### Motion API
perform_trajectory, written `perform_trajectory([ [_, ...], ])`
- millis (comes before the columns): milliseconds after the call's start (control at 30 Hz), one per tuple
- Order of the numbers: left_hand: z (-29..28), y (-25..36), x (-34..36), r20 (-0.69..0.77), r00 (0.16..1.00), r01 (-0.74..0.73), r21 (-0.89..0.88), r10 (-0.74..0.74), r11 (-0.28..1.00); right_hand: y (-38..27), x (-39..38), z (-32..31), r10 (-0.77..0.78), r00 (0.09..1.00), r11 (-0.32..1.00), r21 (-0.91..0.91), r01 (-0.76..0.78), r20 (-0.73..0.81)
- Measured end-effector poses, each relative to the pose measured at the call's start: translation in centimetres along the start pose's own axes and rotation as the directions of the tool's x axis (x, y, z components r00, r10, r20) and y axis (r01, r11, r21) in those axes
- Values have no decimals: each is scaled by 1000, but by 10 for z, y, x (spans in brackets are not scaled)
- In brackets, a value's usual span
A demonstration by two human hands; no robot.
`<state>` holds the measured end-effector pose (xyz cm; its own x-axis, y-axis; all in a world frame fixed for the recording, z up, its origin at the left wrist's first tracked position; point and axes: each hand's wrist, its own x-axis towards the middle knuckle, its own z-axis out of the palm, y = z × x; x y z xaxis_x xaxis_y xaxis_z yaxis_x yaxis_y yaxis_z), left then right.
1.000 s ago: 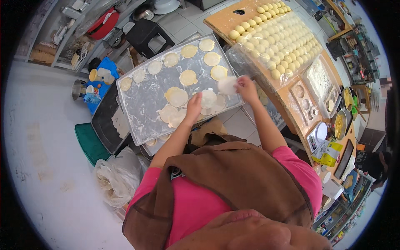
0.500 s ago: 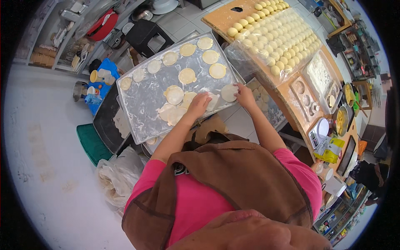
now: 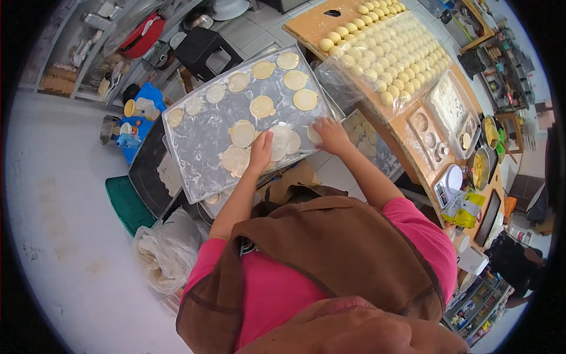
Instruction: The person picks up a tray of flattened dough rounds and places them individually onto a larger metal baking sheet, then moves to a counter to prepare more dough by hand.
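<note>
A metal tray (image 3: 200,147) dusted with white powder carries several thin, flat dough discs (image 3: 262,106), some pale and some yellowish, with some overlapping near its lower middle. My left hand (image 3: 260,152) is on those overlapping discs (image 3: 283,141), thumb side up; its other fingers are mostly hidden, so I cannot tell its grip. My right hand (image 3: 330,135) rests with curved, slightly spread fingers on a pale disc (image 3: 312,134) at the tray's right edge.
A wooden table (image 3: 413,141) at right bears rows of dough balls (image 3: 407,79) under plastic, a floury container (image 3: 442,100), a scale (image 3: 453,180) and a bowl (image 3: 480,168). A black stool (image 3: 206,44) stands behind the tray. A blue crate (image 3: 147,118) and plastic bags (image 3: 171,248) are at left.
My right hand has set the raised pale disc down at the tray's right edge and reaches over it. My left hand has shifted a little leftward across the overlapping discs.
</note>
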<state>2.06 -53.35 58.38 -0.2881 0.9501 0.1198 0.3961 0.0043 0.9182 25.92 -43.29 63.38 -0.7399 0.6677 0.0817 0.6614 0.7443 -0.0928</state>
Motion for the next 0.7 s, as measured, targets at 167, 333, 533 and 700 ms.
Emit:
perform_trajectory([
  [167,-14,-4,-5,-130,985,105,-47,-111,993,-4,-3,2,48,985,996,68,-60,164],
  [333,-21,3,-15,-191,970,125,-157,-154,980,-3,22,4,68,992,986,145,-83,109],
  [533,-22,0,-16,-200,967,126,-160,-157,979,2,64,22,2,998,998,56,2,-67],
  [700,-29,-3,-23,-231,964,96,-171,-135,981,8,67,34,61,997,997,36,-62,41],
])
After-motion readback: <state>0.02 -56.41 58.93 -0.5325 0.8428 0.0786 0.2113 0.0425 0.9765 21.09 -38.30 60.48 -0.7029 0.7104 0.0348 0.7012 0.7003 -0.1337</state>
